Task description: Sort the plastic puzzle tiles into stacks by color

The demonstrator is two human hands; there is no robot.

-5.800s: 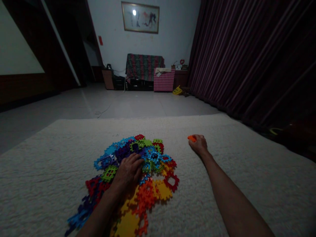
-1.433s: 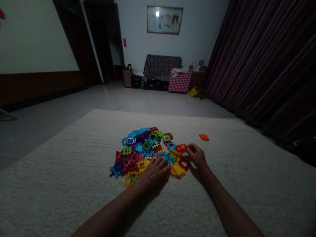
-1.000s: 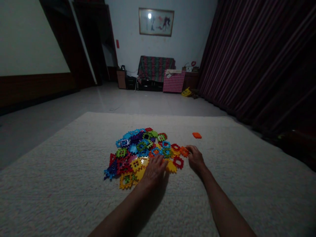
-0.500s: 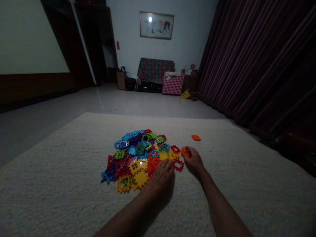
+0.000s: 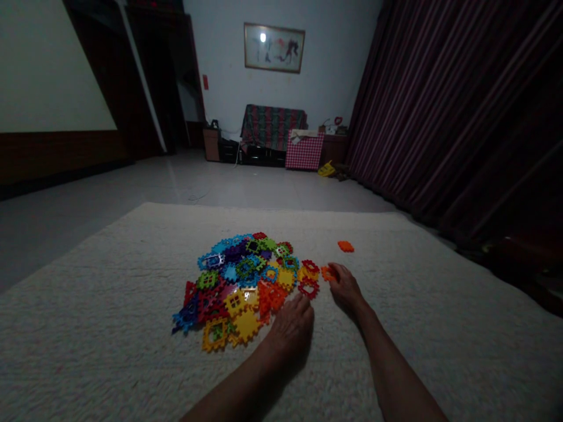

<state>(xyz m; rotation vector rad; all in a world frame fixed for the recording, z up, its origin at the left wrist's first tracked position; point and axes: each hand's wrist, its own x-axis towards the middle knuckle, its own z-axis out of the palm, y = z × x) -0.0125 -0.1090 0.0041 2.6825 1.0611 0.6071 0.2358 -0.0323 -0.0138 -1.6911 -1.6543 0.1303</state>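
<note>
A pile of flat, notched-edge plastic building tiles in many colours (image 5: 246,325) lies on the pale rug. My right hand (image 5: 346,290) is just right of the pile, its thumb and fingers closed on an orange notched tile (image 5: 327,273) at rug level. My left hand (image 5: 294,325) rests at the pile's near right edge, beside some orange tiles (image 5: 270,295). Its fingers are curled down, and whatever they hold, if anything, is hidden. Red ring-like tiles (image 5: 308,289) lie between the two hands. Beyond my right hand a single orange tile (image 5: 345,246) lies apart.
The pale textured rug (image 5: 109,305) spreads around the pile, with grey floor (image 5: 220,187) behind it. Against the far wall stand a cloth-draped item (image 5: 275,126) and a red checked cloth (image 5: 305,151). Dark curtains (image 5: 422,105) hang at the right.
My left hand has drawn back slightly from the pile, uncovering more orange tiles. My right hand keeps the orange tile in nearly the same place. The view has shifted a little.
</note>
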